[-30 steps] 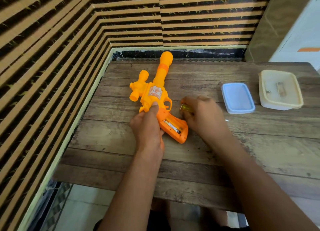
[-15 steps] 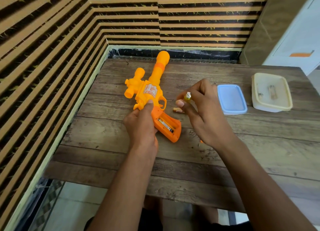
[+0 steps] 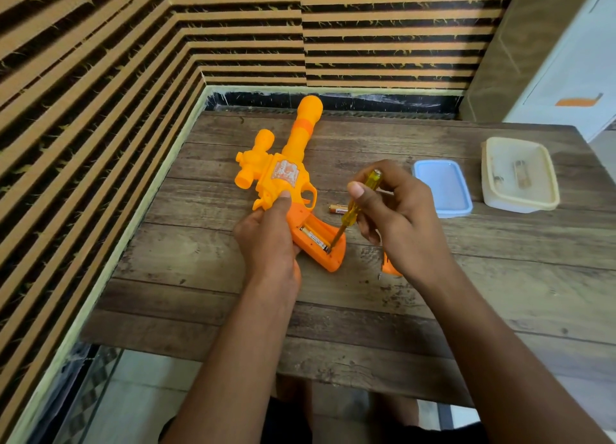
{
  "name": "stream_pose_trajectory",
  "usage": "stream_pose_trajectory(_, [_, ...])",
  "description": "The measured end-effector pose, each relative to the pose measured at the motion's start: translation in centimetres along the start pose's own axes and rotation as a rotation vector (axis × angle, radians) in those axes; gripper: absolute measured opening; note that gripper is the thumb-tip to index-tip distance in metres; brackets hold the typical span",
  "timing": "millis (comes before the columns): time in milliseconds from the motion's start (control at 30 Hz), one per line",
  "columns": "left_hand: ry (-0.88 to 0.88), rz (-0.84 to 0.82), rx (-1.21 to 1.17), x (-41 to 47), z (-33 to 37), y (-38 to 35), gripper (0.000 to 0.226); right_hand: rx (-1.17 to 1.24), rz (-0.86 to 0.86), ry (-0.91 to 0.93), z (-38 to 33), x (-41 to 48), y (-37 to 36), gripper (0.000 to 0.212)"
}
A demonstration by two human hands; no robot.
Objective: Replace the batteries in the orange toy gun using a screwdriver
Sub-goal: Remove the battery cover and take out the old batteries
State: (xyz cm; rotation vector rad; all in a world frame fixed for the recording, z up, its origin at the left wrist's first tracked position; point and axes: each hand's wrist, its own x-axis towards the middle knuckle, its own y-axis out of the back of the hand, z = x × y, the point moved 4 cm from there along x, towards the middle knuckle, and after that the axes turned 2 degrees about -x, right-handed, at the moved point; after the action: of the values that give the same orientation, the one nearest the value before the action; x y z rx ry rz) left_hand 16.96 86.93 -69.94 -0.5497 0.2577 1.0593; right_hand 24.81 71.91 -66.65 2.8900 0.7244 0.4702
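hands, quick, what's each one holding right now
Left hand: grips the orange toy gun by its handle.
Right hand: holds the yellow screwdriver, tip in the battery bay.

Toy gun [image 3: 286, 177] lies on the table [image 3: 433, 310], left of lid [image 3: 441, 187] and container [image 3: 520, 173].

We note worktop [image 3: 200, 277] boxed by striped wall [image 3: 100, 77] on left and far side. Left of centre lies toy gun [image 3: 286, 177], muzzle near far wall; loose battery [image 3: 338, 208] just right of grip. Far right: blue lid [image 3: 440, 187], cream container [image 3: 488, 177], slightly apart. Open wood along near edge.
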Motion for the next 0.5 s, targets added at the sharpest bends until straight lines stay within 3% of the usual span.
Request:
stream_pose_trajectory(400, [0.0, -0.001, 0.008, 0.26, -0.06, 0.11, 0.013, -0.15, 0.013, 0.0, -0.11, 0.35, 0.11, 0.038])
stream_pose_trajectory(500, [-0.013, 0.003, 0.015, 0.27, -0.05, 0.11, 0.015, -0.225, -0.025, 0.021, -0.6, 0.54, -0.05, 0.035])
